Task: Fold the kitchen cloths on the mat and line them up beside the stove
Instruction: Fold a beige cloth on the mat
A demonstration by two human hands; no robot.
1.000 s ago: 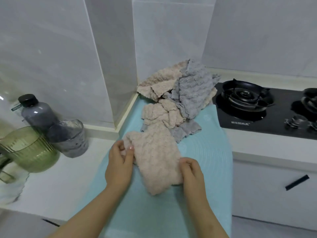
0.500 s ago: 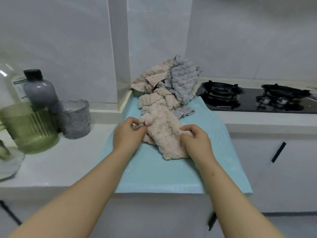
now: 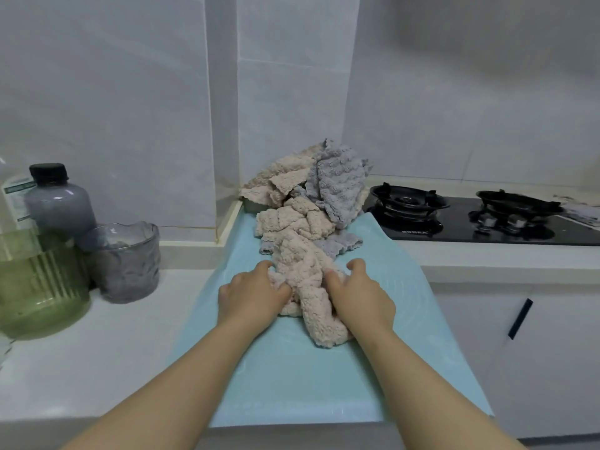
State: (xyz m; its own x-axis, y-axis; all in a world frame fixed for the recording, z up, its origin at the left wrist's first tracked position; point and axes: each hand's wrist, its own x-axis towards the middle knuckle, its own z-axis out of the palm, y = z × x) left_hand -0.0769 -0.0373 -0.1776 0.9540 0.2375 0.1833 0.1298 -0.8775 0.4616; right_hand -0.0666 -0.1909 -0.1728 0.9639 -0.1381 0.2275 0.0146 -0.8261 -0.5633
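**Desk:** What's the step, left to right?

**Photographer:** The left hand (image 3: 253, 297) and the right hand (image 3: 360, 297) each clutch a side of the beige cloth (image 3: 308, 284), which lies bunched on the mat (image 3: 292, 384) in front of the pile of cloths (image 3: 324, 196). The stove (image 3: 470, 222) is off to the right. To do it well, I'd say draw the cloth clear of the pile, find two corners and spread it flat before folding.

**Desk:** Any change from a second ago?

**Photographer:** The hands have closed in and the cloth is bunched narrower. The view has lifted, so both burners show.
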